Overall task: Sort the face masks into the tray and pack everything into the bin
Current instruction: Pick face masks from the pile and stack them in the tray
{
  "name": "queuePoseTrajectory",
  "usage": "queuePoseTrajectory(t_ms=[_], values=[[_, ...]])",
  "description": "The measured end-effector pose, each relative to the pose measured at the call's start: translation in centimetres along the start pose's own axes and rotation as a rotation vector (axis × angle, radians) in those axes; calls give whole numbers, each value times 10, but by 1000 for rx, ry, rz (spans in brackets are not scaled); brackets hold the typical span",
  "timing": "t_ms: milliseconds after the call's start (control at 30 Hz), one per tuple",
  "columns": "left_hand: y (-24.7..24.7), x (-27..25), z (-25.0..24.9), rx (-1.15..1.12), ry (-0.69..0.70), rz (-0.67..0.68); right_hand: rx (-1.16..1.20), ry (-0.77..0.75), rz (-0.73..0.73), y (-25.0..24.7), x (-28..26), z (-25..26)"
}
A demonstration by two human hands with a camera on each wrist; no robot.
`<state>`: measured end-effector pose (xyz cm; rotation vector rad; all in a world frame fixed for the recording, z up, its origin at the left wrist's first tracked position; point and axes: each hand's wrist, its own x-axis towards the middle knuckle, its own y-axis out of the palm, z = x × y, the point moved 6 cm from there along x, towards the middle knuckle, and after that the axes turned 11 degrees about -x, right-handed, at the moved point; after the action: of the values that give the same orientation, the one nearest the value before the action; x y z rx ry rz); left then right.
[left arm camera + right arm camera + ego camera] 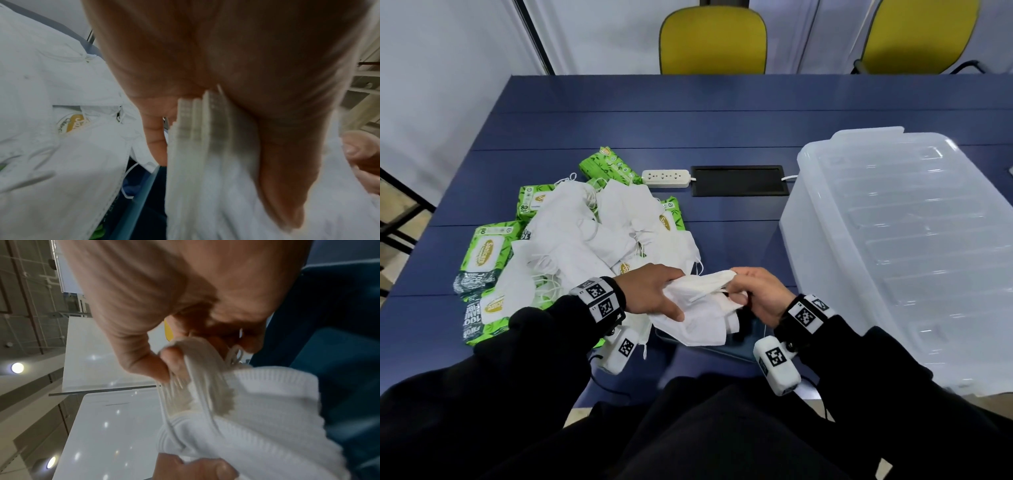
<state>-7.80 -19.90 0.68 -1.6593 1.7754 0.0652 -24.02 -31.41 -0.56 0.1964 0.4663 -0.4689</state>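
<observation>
Both my hands hold one stack of folded white face masks (698, 308) over the front middle of the blue table. My left hand (669, 294) grips the stack's left end, thumb below and fingers on top (283, 178). My right hand (739, 287) pinches the right end and its ear loops between thumb and fingers (164, 365). Under the stack lies a dark tray (751, 347), mostly hidden; its rim (139, 203) shows in the left wrist view. A loose pile of white masks (592, 233) lies to the left.
Several green wet-wipe packs (482, 253) lie under and around the pile. A large translucent bin (808, 246) with its lid on stands at the right. A white power strip (666, 178) and a black cable hatch (739, 180) sit mid-table. Two yellow chairs (712, 37) stand beyond.
</observation>
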Motion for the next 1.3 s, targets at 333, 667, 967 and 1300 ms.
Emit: queuePoseTrajectory(t_ms=[333, 667, 967, 1300], values=[[-6, 4, 0, 73, 64, -100, -305, 3, -136, -14, 6, 10], [6, 0, 13, -380, 19, -240, 39, 22, -351, -24, 16, 21], [33, -12, 34, -983, -86, -163, -816, -25, 155, 21, 17, 19], [-5, -48, 49, -519, -14, -602, -1153, -172, 117, 50, 48, 14]])
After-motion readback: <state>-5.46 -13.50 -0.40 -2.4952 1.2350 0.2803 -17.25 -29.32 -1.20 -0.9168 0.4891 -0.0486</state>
